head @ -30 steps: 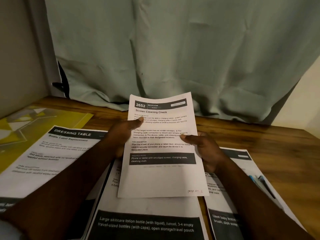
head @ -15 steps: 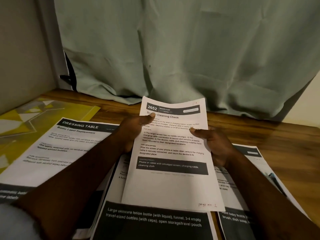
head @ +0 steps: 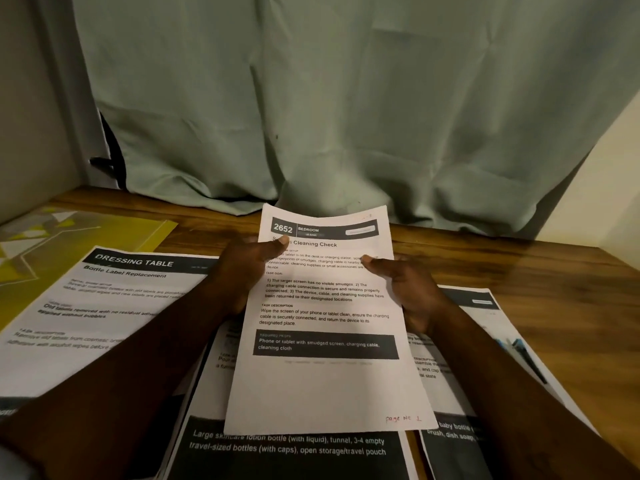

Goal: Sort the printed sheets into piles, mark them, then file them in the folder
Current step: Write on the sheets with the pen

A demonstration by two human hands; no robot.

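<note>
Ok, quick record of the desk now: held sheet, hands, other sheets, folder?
held sheet: Screen Cleaning Check, red "page no 1" bottom right
left hand: grips its left edge
right hand: grips its right edge
Dressing Table sheet: flat, left
lotion sheet: flat, below held sheet
baby bottle sheet: flat, right
folder: yellow, far left, partly under Dressing Table sheet

Wooden table [head: 519, 271], bearing a Dressing Table sheet [head: 104, 306]; beneath its left edge, a yellow folder [head: 69, 237]; to its right, a skincare sheet [head: 287, 448], then a baby-bottle sheet [head: 491, 327].
</note>
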